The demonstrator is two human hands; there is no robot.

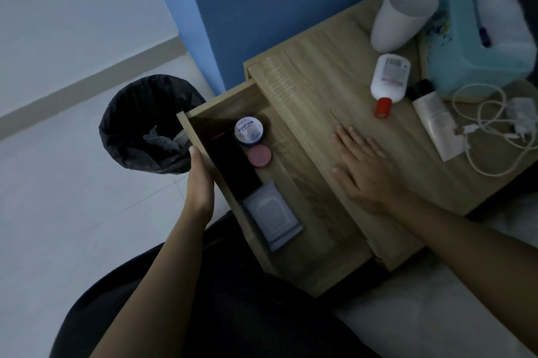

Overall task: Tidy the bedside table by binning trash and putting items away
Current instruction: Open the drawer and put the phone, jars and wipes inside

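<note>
Bedside table (326,87): pale wood-grain laminate, box-shaped, standing against a blue wall with its top drawer (294,244) pulled out toward the person.

Bin (145,124): round, lined with a crinkled black bag, on the pale tiled floor just left of the drawer's outer corner; crumpled scraps lie inside.

Tissue box (471,46): teal, rounded plastic, at the table's far right corner, white tissue showing at the slot.

Cup (401,14): white, tapered, smooth, upright beside the tissue box.

Charger cable (483,130): white, loosely coiled at the right edge, with a white plug adapter (521,119).

Tube (433,122): white with a black cap, lying flat, touching the cable.

Bottle (390,81): white, flat-sided, red cap, lying on its side in front of the cup.

Drawer contents: a long black flat item (233,162) along the left wall; a pale wipes packet (270,215) with a flap lid nearer the person; a round jar (249,130) with a printed white lid; a small pink disc (259,155) just beside it.

Right hand (364,168): palm down on the bare tabletop, fingers spread and flat, holding nothing, near the bottle but apart from it.

Left hand (201,180): wrapped over the drawer's left wall, thumb outside; the fingers inside are hidden.
</note>
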